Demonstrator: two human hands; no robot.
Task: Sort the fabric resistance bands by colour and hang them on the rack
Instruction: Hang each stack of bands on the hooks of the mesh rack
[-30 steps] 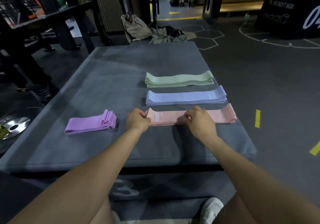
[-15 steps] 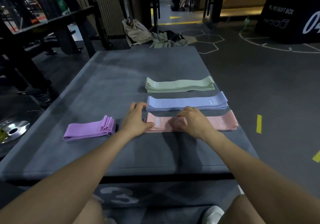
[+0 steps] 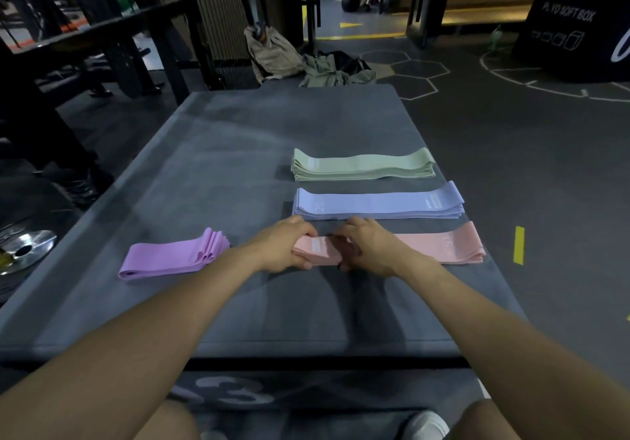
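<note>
Pink bands (image 3: 439, 243) stacked near platform (image 3: 238, 153) front edge, long axis left-right. Left hand (image 3: 281, 247) and right hand (image 3: 370, 247) both grip stack's left end; rest trails rightward.

Dim gym interior: dark rubber floor (image 3: 511, 153) with white hexagon outlines (image 3: 414, 76) and yellow tape marks (image 3: 519, 245); grey padded platform (image 3: 238, 153); black soft box (image 3: 576, 27) far right; crumpled garments (image 3: 306, 61) behind.

Both hands grip the left end of the pink bands (image 3: 439, 243): left hand (image 3: 283, 247) at the end, right hand (image 3: 366, 245) beside it. Blue bands (image 3: 378, 202) and green bands (image 3: 363, 164) lie beyond, purple bands (image 3: 174, 255) left, on the grey box (image 3: 238, 153).
</note>
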